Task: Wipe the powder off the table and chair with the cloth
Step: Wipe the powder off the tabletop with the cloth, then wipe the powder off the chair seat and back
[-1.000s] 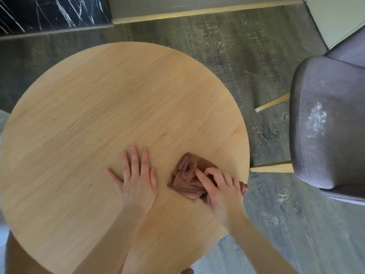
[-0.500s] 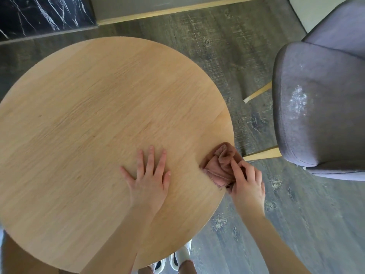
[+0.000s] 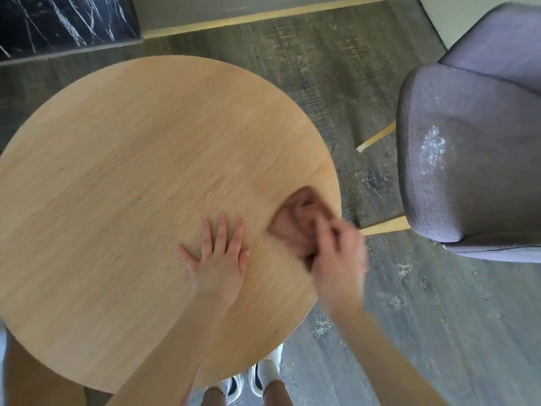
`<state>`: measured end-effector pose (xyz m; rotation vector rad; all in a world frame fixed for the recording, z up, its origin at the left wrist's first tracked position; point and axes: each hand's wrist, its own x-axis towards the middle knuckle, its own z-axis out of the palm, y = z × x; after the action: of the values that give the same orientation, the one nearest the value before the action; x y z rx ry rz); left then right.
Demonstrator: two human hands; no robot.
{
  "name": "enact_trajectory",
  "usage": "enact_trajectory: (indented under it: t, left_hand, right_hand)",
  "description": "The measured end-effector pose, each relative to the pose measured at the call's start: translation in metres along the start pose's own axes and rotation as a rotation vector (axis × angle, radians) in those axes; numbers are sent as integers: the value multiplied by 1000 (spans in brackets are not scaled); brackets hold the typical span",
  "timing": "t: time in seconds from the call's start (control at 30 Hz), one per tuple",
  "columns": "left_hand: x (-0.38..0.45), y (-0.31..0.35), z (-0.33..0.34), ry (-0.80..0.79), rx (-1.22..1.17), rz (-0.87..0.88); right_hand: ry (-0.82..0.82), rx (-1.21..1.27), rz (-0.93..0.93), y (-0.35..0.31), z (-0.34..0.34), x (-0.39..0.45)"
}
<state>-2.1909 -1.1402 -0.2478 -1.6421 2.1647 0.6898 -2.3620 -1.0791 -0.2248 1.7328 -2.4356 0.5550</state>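
Head view, looking down: round wooden table (image 3: 123, 177) fills the left and centre. Left hand (image 3: 218, 259) lies flat on the tabletop, fingers straight and spread, palm down, holding nothing. Just right of it the right hand (image 3: 336, 256) is motion-blurred, fingers curled over a bunched brown cloth (image 3: 295, 224); it seems to grip it, exact finger hold unclear from blur. Cloth sits on the table at its right edge, near side. Grey upholstered chair (image 3: 468, 177) stands right of the table, apart from it, with a white powder patch (image 3: 433, 148) on the seat. Dark wood floor (image 3: 322, 83) beneath. White shoes (image 3: 263, 376) show below the table's near edge.
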Motion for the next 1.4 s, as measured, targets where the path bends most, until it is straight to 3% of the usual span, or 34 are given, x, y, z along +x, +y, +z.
enact_trajectory:
  t: [0.07,0.13,0.3,0.4,0.5,0.57,0.63,0.7,0.77,0.9,1.0,1.1,1.23,1.4]
  left_hand:
    - [-1,-3,-2,-22,-14,9]
    - [-2,-5,-5,-47,-22,14]
    - [-4,-2,-14,-77,-27,6]
    - [-4,-5,-19,-121,5,14]
    - [-5,-4,-24,-153,6,7]
    - [-6,-1,-27,-167,-1,0]
    - [-7,4,-31,-177,-13,-8]
    - [-8,9,-37,-201,-37,-32]
    - [-5,16,-47,-240,-79,-69]
    - [-2,46,-91,-211,-351,-46]
    - [-14,84,-138,-183,-888,25]
    - [-38,123,-187,-289,-1282,118]
    - [-69,153,-227,-285,-1413,344]
    - [-70,170,-241,-170,-1419,234]
  right_hand:
    - [-114,-37,-168,-29,13,-25]
    - [-201,-82,-216,-31,19,-54]
    - [-233,-103,-255,24,3,-82]
    - [-266,-117,-124,52,-6,-76]
    - [-369,-94,232,64,-15,-60]
    - [-345,-41,454,68,-22,-44]
    - [-226,29,466,64,-33,-28]
    - [-102,150,347,55,-44,-14]
    - [-81,352,349,44,-52,4]
    - [-88,582,485,15,-80,49]
    - [-82,629,527,0,-103,71]
    - [-68,650,501,-13,-126,82]
    - [0,638,416,-27,-154,93]
    - [-20,628,343,-29,-181,112]
